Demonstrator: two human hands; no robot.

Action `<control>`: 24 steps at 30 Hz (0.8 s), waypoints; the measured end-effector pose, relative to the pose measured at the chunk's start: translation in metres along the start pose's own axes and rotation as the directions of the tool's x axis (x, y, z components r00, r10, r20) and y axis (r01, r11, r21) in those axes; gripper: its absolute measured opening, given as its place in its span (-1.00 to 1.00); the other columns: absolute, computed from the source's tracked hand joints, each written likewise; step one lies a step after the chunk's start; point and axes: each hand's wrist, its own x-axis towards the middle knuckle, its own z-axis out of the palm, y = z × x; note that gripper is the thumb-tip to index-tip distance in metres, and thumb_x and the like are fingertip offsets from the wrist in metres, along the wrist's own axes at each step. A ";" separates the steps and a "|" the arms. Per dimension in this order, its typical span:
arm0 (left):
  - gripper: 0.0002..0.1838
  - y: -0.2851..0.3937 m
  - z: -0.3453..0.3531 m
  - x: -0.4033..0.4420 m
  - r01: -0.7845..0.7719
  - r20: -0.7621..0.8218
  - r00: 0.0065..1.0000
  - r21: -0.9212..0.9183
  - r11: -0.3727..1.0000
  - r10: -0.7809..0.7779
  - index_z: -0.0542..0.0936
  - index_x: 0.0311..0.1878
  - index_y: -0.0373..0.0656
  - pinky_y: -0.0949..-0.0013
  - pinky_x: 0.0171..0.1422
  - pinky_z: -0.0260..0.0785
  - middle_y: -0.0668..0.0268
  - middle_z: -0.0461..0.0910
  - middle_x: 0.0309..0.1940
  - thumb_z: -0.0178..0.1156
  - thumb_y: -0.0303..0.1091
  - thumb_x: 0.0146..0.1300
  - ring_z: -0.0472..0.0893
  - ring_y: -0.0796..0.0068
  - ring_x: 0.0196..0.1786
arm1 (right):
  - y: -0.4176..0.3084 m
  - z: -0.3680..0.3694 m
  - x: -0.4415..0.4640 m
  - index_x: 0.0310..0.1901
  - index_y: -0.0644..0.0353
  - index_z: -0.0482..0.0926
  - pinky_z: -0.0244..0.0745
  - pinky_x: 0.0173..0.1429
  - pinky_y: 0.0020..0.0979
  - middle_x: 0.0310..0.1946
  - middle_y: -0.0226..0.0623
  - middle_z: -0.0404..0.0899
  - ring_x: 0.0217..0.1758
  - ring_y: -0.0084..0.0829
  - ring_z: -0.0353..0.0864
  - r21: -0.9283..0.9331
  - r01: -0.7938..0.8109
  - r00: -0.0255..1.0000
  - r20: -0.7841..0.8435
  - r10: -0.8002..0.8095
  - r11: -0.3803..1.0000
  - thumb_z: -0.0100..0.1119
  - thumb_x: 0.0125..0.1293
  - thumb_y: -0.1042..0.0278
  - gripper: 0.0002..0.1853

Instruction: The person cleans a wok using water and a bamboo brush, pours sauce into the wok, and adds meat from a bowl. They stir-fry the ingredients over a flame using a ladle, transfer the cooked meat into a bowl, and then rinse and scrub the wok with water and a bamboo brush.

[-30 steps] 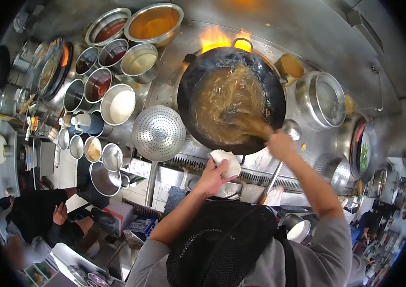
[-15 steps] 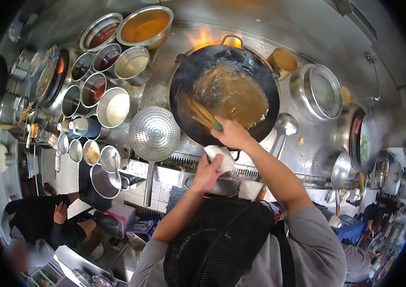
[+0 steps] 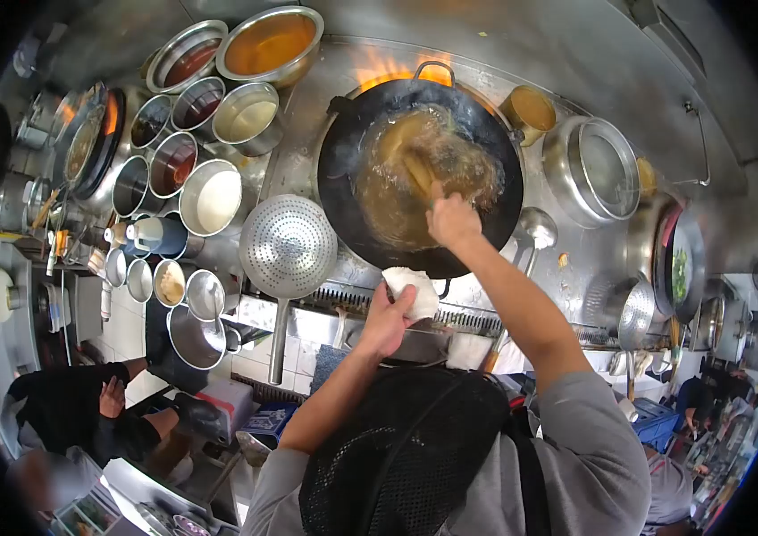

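Observation:
Over the middle of a large black wok (image 3: 334,192) my right hand (image 3: 453,220) grips a bamboo wok brush (image 3: 420,175). The brush's far end is in brownish, swirling liquid (image 3: 388,210). My left hand (image 3: 386,323) is closed on a folded white cloth (image 3: 413,293), at the wok's near edge by its small lower handle. Left of the wok lies a perforated metal strainer (image 3: 288,247) with its handle towards me. On the right side a metal ladle (image 3: 537,230) rests on the steel stove top.
Flames (image 3: 397,67) rise behind the wok. Metal pots of sauces and liquids, such as an orange one (image 3: 270,46), crowd the left. Lidded pots (image 3: 607,170) and a second wok (image 3: 684,268) stand right. A person in black (image 3: 71,406) is at the lower left.
The brush has gone from the wok's right side to its left, then back to the middle, with my right hand. My left hand stays on the cloth. The liquid's swirl has changed shape.

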 end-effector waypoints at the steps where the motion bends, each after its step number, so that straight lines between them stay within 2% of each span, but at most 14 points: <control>1: -0.54 0.003 0.001 -0.004 0.001 0.002 1.000 0.004 1.000 -0.001 0.31 0.47 -0.14 0.06 0.22 0.67 0.21 0.54 0.33 0.16 -0.31 0.63 0.66 0.25 0.26 | -0.006 0.001 -0.017 0.45 0.20 0.31 0.68 0.20 0.07 0.02 0.24 0.65 0.08 0.22 0.75 0.040 0.044 0.999 0.012 -0.044 0.998 0.21 0.47 0.17 -0.39; 3: -0.51 0.014 0.007 -0.011 0.090 -0.029 0.996 0.008 0.996 -0.089 0.29 0.48 -0.09 0.04 0.20 0.69 0.23 0.53 0.34 0.18 -0.31 0.61 0.66 0.26 0.26 | 0.005 -0.009 -0.056 0.48 0.20 0.29 0.69 0.17 0.06 0.00 0.24 0.64 0.07 0.20 0.75 0.030 0.140 0.986 0.091 -0.142 0.990 0.21 0.48 0.13 -0.36; 5: -0.50 0.018 0.005 -0.012 0.086 -0.009 0.996 0.018 0.996 -0.086 0.28 0.49 -0.07 0.04 0.18 0.70 0.23 0.53 0.34 0.19 -0.31 0.61 0.66 0.26 0.26 | 0.026 -0.038 -0.091 0.51 0.19 0.28 0.71 0.12 0.03 0.01 0.23 0.64 0.05 0.14 0.77 -0.071 0.169 0.961 0.233 -0.148 0.983 0.19 0.49 0.21 -0.36; 7: -0.49 0.017 0.001 -0.011 0.089 -0.009 0.996 0.021 0.996 -0.089 0.27 0.50 -0.06 0.03 0.16 0.71 0.23 0.53 0.34 0.20 -0.31 0.60 0.66 0.26 0.26 | 0.088 -0.020 -0.087 0.53 0.16 0.27 0.73 0.08 0.01 0.02 0.19 0.65 0.05 0.10 0.78 -0.346 0.124 0.971 0.236 -0.042 0.930 0.15 0.49 0.30 -0.38; 9: -0.49 0.013 -0.003 -0.006 0.066 0.028 0.997 0.032 0.997 -0.067 0.27 0.50 -0.07 0.05 0.13 0.72 0.23 0.52 0.35 0.20 -0.31 0.60 0.65 0.24 0.28 | 0.140 -0.024 -0.057 0.63 -0.02 0.20 0.73 -0.01 0.07 0.01 0.23 0.68 -0.04 0.08 0.81 -0.397 0.024 0.997 0.078 0.008 0.917 0.29 0.43 0.11 -0.20; 11: -0.49 0.010 -0.004 -0.002 0.061 0.013 0.998 0.042 0.997 -0.062 0.27 0.49 -0.07 0.08 0.12 0.72 0.23 0.54 0.34 0.19 -0.29 0.61 0.66 0.25 0.27 | 0.129 -0.055 -0.014 0.63 0.02 0.22 0.71 0.07 0.08 0.01 0.22 0.68 -0.02 0.14 0.79 -0.331 -0.002 1.000 0.027 0.012 0.944 0.28 0.43 0.13 -0.21; 13: -0.51 0.009 -0.004 -0.001 0.030 0.022 0.999 0.038 0.999 -0.031 0.28 0.44 -0.11 0.02 0.08 0.75 0.17 0.55 0.29 0.21 -0.32 0.58 0.70 0.20 0.20 | 0.105 -0.051 0.038 0.58 0.06 0.32 0.67 0.19 0.03 0.05 0.26 0.69 0.06 0.13 0.78 -0.149 0.093 0.995 -0.012 -0.096 0.984 0.33 0.40 0.07 -0.23; 15: -0.53 0.012 0.001 -0.003 0.025 0.003 1.000 0.061 0.998 -0.025 0.30 0.43 -0.12 0.04 0.07 0.75 0.18 0.57 0.28 0.21 -0.31 0.59 0.70 0.21 0.20 | 0.059 -0.037 0.067 0.58 0.02 0.36 0.60 0.37 -0.04 0.20 0.17 0.68 0.21 0.16 0.71 0.126 0.148 0.989 0.001 -0.149 0.981 0.36 0.38 -0.04 -0.20; 17: -0.52 0.009 -0.001 -0.002 0.020 -0.023 1.000 0.092 0.996 -0.018 0.32 0.46 -0.09 0.13 0.09 0.72 0.23 0.59 0.30 0.19 -0.24 0.62 0.70 0.30 0.22 | 0.016 -0.006 0.066 0.54 0.08 0.43 0.54 0.44 -0.05 0.19 0.21 0.68 0.29 0.16 0.66 0.396 0.192 0.980 -0.035 -0.194 0.898 0.37 0.35 -0.11 -0.20; 20: -0.53 0.008 -0.004 0.001 0.014 0.000 1.000 0.107 0.994 -0.014 0.33 0.46 -0.10 0.14 0.09 0.72 0.23 0.60 0.28 0.20 -0.24 0.62 0.70 0.32 0.21 | -0.017 -0.006 0.013 0.59 0.16 0.35 0.68 -0.04 -0.13 -0.23 0.06 0.78 -0.23 -0.10 0.79 0.599 0.114 0.963 0.130 -0.236 0.792 0.39 0.36 -0.02 -0.16; 21: -0.53 0.007 -0.004 0.001 0.015 0.006 1.000 0.114 0.993 -0.016 0.33 0.46 -0.10 0.14 0.09 0.72 0.23 0.60 0.28 0.20 -0.24 0.62 0.70 0.32 0.21 | -0.018 -0.010 -0.007 0.59 0.19 0.34 0.67 -0.23 -0.18 -0.35 -0.03 0.76 -0.43 -0.23 0.76 0.701 0.033 0.940 0.219 -0.260 0.712 0.40 0.37 0.02 -0.15; 22: -0.52 0.005 -0.004 0.001 0.017 -0.025 1.000 0.113 0.993 -0.014 0.33 0.46 -0.10 0.14 0.09 0.72 0.23 0.60 0.28 0.20 -0.25 0.62 0.70 0.33 0.20 | -0.015 -0.006 -0.019 0.61 0.19 0.31 0.50 -0.47 -0.25 -0.54 -0.20 0.65 -0.68 -0.45 0.53 0.726 0.083 0.938 0.174 -0.299 0.682 0.40 0.37 0.08 -0.15; 23: -0.52 0.003 -0.003 0.000 0.019 -0.056 0.998 0.113 0.993 -0.013 0.33 0.46 -0.10 0.14 0.09 0.71 0.23 0.60 0.27 0.20 -0.25 0.61 0.71 0.33 0.19 | -0.003 -0.007 -0.030 0.59 0.18 0.35 0.62 -0.28 -0.22 -0.40 -0.06 0.74 -0.52 -0.27 0.69 0.700 0.045 0.902 0.279 -0.330 0.713 0.40 0.36 0.02 -0.16; 24: -0.52 0.003 -0.002 -0.001 0.023 -0.049 0.999 0.122 0.992 -0.017 0.33 0.46 -0.10 0.14 0.09 0.71 0.23 0.60 0.27 0.20 -0.25 0.61 0.71 0.33 0.19 | 0.015 0.005 -0.037 0.57 0.17 0.38 0.65 -0.12 -0.20 -0.24 0.03 0.76 -0.34 -0.18 0.76 0.671 0.200 0.884 0.191 -0.428 0.714 0.41 0.34 -0.03 -0.15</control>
